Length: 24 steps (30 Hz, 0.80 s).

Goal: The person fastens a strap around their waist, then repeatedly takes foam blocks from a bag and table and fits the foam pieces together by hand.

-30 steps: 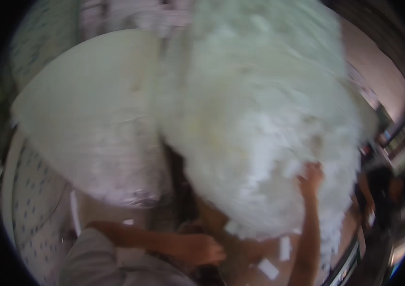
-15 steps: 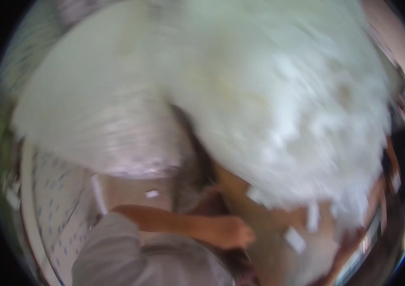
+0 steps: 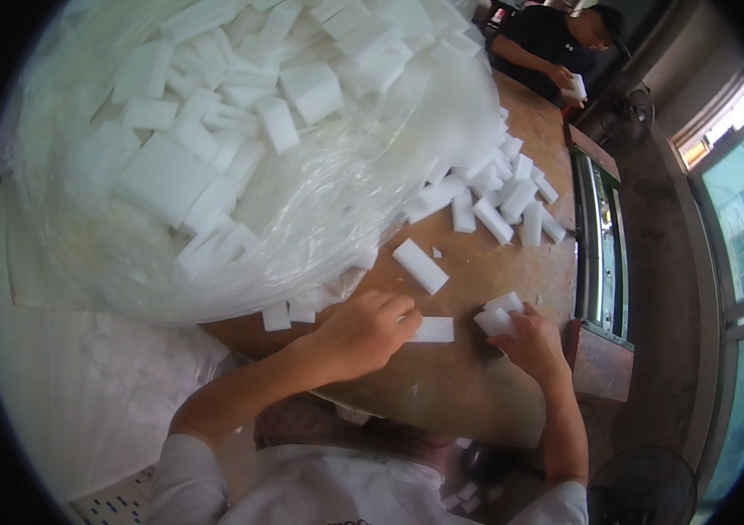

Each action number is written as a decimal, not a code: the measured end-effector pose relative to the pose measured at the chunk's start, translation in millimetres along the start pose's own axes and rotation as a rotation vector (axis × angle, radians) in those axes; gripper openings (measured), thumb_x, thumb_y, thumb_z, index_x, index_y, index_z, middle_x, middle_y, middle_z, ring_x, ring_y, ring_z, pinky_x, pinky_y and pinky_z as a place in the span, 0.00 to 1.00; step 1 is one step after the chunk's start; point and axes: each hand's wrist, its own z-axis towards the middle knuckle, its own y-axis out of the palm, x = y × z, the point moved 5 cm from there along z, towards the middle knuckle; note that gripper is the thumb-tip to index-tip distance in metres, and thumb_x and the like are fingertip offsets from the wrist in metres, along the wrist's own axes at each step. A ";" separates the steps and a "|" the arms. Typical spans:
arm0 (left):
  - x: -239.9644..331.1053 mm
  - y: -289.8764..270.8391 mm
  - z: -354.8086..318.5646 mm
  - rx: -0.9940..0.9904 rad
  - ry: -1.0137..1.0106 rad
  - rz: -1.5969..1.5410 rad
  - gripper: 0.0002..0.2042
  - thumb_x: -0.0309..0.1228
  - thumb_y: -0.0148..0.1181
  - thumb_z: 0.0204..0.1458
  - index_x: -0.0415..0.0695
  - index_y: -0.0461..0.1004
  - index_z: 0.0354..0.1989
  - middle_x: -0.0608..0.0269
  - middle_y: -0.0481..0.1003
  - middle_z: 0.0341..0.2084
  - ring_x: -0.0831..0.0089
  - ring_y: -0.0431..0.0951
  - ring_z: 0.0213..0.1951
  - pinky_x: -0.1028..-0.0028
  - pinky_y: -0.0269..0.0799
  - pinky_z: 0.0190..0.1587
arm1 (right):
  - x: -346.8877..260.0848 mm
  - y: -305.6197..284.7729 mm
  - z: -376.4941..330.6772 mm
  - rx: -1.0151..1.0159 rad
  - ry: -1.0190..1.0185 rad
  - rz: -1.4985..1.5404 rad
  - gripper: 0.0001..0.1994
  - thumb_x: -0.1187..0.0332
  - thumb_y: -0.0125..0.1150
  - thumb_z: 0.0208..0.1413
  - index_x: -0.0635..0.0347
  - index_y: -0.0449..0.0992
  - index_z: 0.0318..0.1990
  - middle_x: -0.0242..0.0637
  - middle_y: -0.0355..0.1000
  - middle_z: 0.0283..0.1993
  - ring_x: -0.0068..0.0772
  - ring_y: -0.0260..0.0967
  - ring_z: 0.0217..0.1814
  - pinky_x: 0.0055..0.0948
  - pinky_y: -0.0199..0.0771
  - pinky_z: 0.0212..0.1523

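Observation:
My left hand [image 3: 361, 334] is closed, fingertips pressed together at the left end of a flat white foam block [image 3: 435, 329] on the brown table. Its fingers partly hide that end. My right hand [image 3: 536, 339] grips white foam blocks [image 3: 501, 317], two of which show between thumb and fingers, just above the tabletop. A single loose foam block [image 3: 421, 266] lies beyond my hands, with a small white scrap [image 3: 437, 252] beside it.
A huge clear plastic bag [image 3: 319, 210] full of white foam blocks fills the left and far side. More blocks [image 3: 499, 192] are heaped on the brown table [image 3: 468, 394]. A metal rail [image 3: 601, 245] borders the right edge. A co-worker [image 3: 555, 48] holds a white block at far right.
The view was blurred and has swung toward the table and the right side. Both my hands now show over the tabletop with foam blocks; the big bag sits further left in view.

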 end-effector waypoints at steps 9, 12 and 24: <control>-84.3 69.2 49.0 -0.253 -0.073 0.418 0.14 0.22 0.52 0.49 0.35 0.70 0.46 0.50 0.70 0.44 0.53 0.69 0.53 0.51 0.62 0.56 | 10.5 8.1 -12.8 0.104 -0.051 0.025 0.14 0.58 0.68 0.48 0.57 0.78 0.36 0.46 0.73 0.42 0.54 0.74 0.37 0.45 0.75 0.38; -65.9 50.1 54.7 -0.157 -0.147 0.230 0.15 0.25 0.55 0.49 0.32 0.69 0.45 0.48 0.69 0.40 0.51 0.71 0.48 0.53 0.65 0.54 | 86.7 -0.3 -26.5 0.187 -0.139 -0.251 0.13 0.58 0.67 0.51 0.57 0.79 0.36 0.46 0.74 0.42 0.53 0.75 0.36 0.45 0.76 0.38; -67.8 77.0 44.2 -0.012 -0.177 0.359 0.15 0.27 0.51 0.45 0.36 0.67 0.42 0.46 0.68 0.44 0.51 0.68 0.46 0.55 0.61 0.50 | 241.8 -98.6 42.9 0.174 -0.086 -0.260 0.16 0.59 0.70 0.48 0.62 0.78 0.37 0.46 0.71 0.42 0.51 0.72 0.45 0.44 0.72 0.49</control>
